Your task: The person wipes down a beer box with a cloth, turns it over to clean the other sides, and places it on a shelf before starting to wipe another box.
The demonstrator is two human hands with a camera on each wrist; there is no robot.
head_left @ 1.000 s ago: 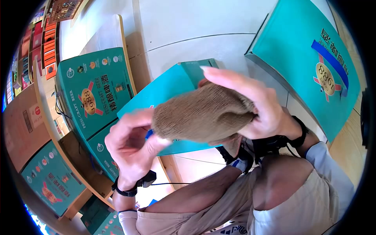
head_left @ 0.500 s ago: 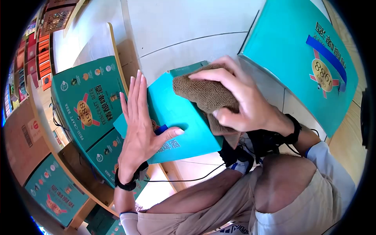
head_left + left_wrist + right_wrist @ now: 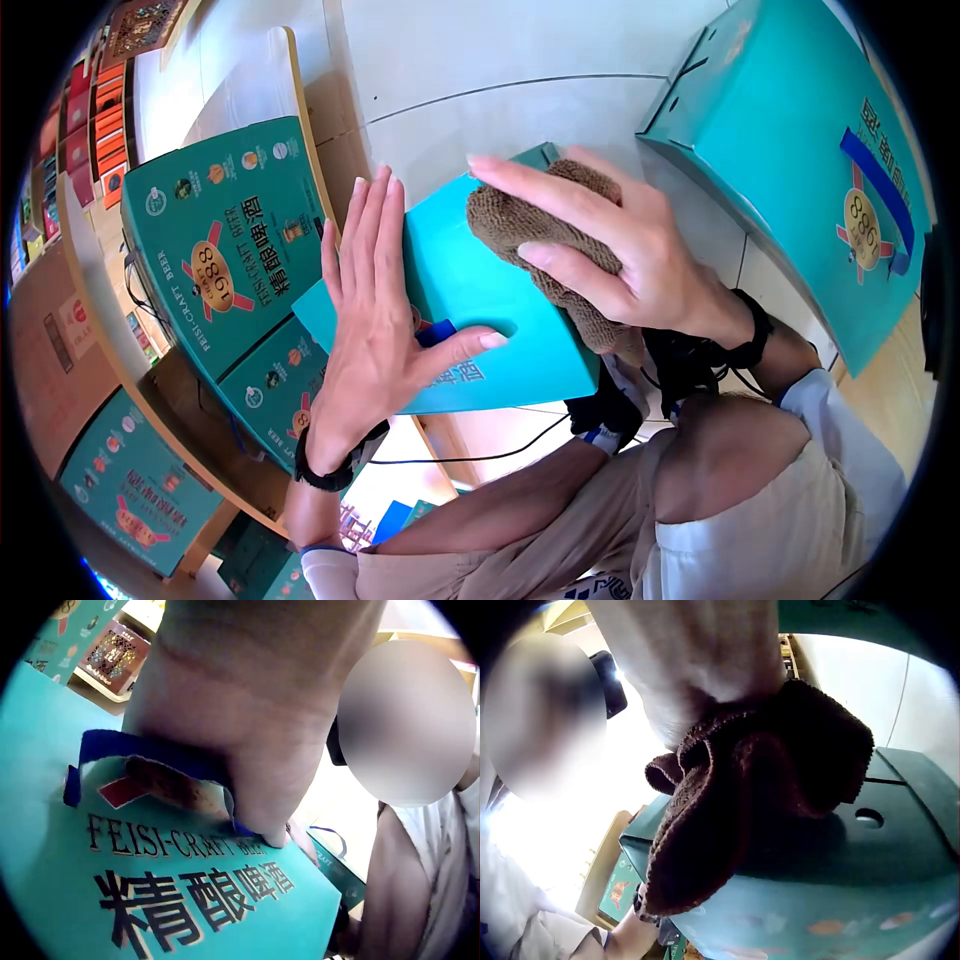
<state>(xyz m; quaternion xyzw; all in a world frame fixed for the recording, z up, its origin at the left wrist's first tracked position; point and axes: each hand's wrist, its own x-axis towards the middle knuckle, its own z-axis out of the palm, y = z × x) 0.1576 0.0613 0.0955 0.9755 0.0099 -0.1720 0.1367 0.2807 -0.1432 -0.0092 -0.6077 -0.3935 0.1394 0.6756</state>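
Note:
A teal beer carton stands in front of the person's legs. My left hand lies on its printed face with straight fingers and the thumb spread beside the blue strap. Seen in the left wrist view, the strap bows out beneath the palm, above black lettering. A bunched brown cloth is gripped between the thumb and fingers of my right hand, against the carton's right side. In the right wrist view the folded cloth hangs over that side, near a round hole.
Another teal carton with a blue strap stands on the tiled floor at the right. Several similar cartons sit on wooden shelving at the left. A thin black cable runs above the person's leg.
The cloth was first held up between both hands. The left hand has since flattened onto the carton, and the right hand has brought the cloth down to the carton's side, then slightly rightward.

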